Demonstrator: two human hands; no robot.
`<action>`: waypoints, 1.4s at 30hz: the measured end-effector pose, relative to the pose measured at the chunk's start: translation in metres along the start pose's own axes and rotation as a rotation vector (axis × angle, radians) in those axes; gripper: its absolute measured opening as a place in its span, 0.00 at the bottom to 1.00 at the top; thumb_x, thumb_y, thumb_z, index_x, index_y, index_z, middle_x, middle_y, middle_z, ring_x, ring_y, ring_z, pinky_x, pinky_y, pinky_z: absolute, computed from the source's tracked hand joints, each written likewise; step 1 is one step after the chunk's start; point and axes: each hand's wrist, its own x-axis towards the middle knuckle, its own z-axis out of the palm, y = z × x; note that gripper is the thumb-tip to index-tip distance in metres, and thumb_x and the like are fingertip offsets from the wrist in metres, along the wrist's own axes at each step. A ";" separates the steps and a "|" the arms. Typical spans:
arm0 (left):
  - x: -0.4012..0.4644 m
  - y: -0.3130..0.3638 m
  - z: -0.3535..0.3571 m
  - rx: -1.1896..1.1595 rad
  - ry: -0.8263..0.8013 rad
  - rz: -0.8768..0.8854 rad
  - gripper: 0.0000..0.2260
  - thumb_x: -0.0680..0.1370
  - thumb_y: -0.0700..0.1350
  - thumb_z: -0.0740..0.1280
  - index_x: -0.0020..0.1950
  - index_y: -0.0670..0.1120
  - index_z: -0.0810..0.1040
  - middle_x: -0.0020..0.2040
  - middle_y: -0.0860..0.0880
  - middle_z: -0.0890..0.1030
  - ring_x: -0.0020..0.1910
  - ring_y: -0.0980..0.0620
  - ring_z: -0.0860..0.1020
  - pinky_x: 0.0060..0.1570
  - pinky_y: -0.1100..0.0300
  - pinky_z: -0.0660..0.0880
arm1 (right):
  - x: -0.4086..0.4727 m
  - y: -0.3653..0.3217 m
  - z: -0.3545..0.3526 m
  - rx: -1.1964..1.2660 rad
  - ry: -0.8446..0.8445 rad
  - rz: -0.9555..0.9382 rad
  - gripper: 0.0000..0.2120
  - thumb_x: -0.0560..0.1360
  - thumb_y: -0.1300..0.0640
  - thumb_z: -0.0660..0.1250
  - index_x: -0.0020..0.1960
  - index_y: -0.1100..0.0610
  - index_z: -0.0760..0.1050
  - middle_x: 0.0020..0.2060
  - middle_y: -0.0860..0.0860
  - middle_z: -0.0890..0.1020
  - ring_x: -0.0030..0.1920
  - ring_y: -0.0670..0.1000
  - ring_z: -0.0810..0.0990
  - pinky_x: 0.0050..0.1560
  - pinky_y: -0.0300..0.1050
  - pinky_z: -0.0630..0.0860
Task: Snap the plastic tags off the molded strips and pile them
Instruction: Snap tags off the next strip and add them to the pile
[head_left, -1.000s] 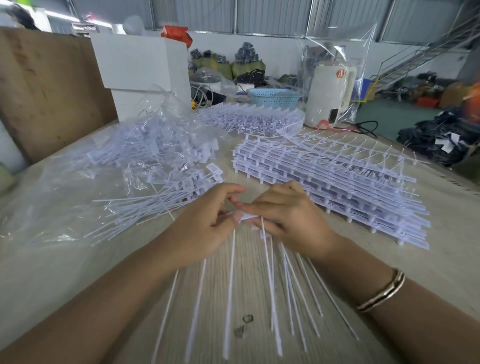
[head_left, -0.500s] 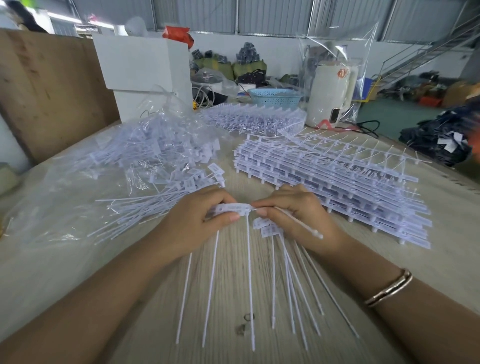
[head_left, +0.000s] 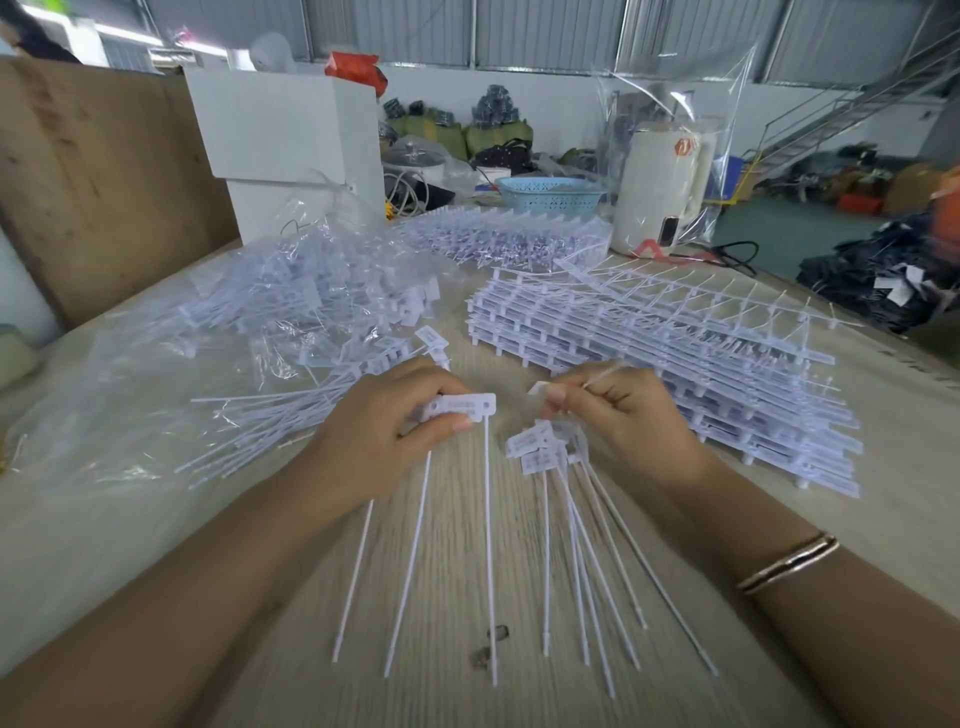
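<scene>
My left hand grips a short piece of white molded strip by its tag heads; three long thin tails hang from it toward me. My right hand pinches a small white piece at its fingertips and holds a bunch of loose white tags, their tails fanning down over the table. The two hands are a little apart. A stack of whole molded strips lies just right of my hands. A pile of separated tags rests on clear plastic to the left.
The wooden table carries a clear plastic bag at left and more strips at the back. Behind stand a white box, a blue basket and a white appliance. Two small dark bits lie near me.
My hands have pulled apart. The strip piece stayed in my left hand, and my right hand came away to the right with a small piece.
</scene>
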 end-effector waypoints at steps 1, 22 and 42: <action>-0.001 -0.002 -0.002 -0.019 0.009 -0.020 0.08 0.74 0.58 0.62 0.50 0.59 0.76 0.44 0.57 0.78 0.44 0.58 0.77 0.44 0.57 0.74 | 0.001 0.001 -0.005 -0.083 -0.015 -0.060 0.08 0.73 0.67 0.68 0.42 0.57 0.83 0.36 0.55 0.84 0.33 0.46 0.80 0.36 0.34 0.72; -0.004 0.014 0.021 -0.037 0.049 -0.164 0.11 0.69 0.53 0.72 0.43 0.56 0.71 0.39 0.54 0.78 0.39 0.57 0.77 0.40 0.59 0.73 | -0.002 -0.010 0.013 -0.820 -0.284 -0.549 0.16 0.73 0.52 0.65 0.60 0.47 0.78 0.50 0.49 0.80 0.44 0.48 0.78 0.44 0.49 0.67; -0.002 0.007 0.009 -0.038 -0.015 -0.088 0.06 0.74 0.45 0.71 0.49 0.44 0.80 0.43 0.50 0.81 0.44 0.54 0.78 0.46 0.54 0.72 | 0.000 0.003 0.006 -0.541 -0.202 -0.412 0.13 0.73 0.51 0.68 0.54 0.55 0.82 0.35 0.48 0.82 0.37 0.44 0.76 0.43 0.44 0.60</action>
